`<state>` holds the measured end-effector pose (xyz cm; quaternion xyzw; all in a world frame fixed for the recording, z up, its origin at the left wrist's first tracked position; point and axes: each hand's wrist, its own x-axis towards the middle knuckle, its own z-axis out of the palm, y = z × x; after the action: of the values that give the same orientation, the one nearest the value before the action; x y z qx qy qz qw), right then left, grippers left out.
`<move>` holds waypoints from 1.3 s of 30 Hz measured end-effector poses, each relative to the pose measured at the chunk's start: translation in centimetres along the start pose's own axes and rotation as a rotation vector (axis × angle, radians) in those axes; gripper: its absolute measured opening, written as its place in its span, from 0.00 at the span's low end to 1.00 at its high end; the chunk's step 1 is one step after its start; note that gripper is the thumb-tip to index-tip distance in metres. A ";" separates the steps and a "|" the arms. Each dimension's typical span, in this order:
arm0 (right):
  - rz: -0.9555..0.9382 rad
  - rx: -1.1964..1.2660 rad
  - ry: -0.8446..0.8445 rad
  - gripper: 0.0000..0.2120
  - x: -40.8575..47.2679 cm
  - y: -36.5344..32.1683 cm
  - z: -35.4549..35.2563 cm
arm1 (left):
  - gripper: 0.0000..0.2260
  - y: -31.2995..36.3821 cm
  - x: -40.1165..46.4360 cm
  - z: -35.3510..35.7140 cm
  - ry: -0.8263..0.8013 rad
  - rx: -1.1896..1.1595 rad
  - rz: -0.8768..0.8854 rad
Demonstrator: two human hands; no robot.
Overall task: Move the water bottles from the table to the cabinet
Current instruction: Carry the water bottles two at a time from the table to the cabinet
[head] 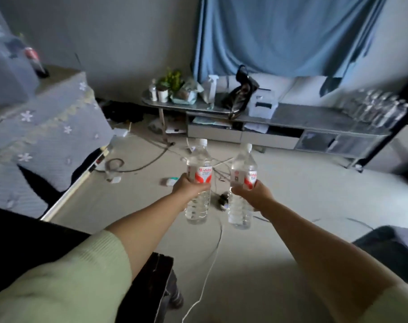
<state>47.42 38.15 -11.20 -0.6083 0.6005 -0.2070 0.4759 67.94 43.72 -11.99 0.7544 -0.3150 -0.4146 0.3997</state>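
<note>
Both arms are stretched out over the floor, each hand carrying a clear water bottle with a white cap and a red-and-white label. My left hand (188, 188) grips the left bottle (199, 164) around its middle, upright. My right hand (253, 194) grips the right bottle (243, 166), which tilts slightly. Ahead stands a long low grey cabinet (315, 117) against the wall. On its right end several more clear bottles (378, 108) stand in a cluster.
Cables (210, 264) and small clutter lie on the pale floor between me and the cabinet. A plant (171, 81), a spray bottle, a black bag (241, 94) and a white box (263, 103) crowd the cabinet's left half. A cloth-covered piece of furniture (46, 122) stands at left, a dark one at right.
</note>
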 end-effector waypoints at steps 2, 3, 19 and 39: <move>0.053 0.029 0.059 0.18 -0.5 1.5 -2.0 | 0.23 0.9 0.4 2.5 -0.077 0.017 0.014; 0.077 0.041 0.094 0.19 -0.6 2.3 -3.2 | 0.24 1.5 0.5 3.9 -0.114 0.028 0.022; 0.177 0.260 0.327 0.13 0.3 13.6 -25.6 | 0.28 11.2 1.5 31.1 -0.516 0.192 0.164; 0.254 0.260 0.447 0.14 16.5 21.8 -46.7 | 0.20 23.9 11.6 56.7 -0.677 0.211 0.159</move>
<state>0.50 11.18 -12.95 -0.4013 0.7304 -0.3497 0.4280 20.10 3.44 -14.78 0.5847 -0.5283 -0.5736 0.2235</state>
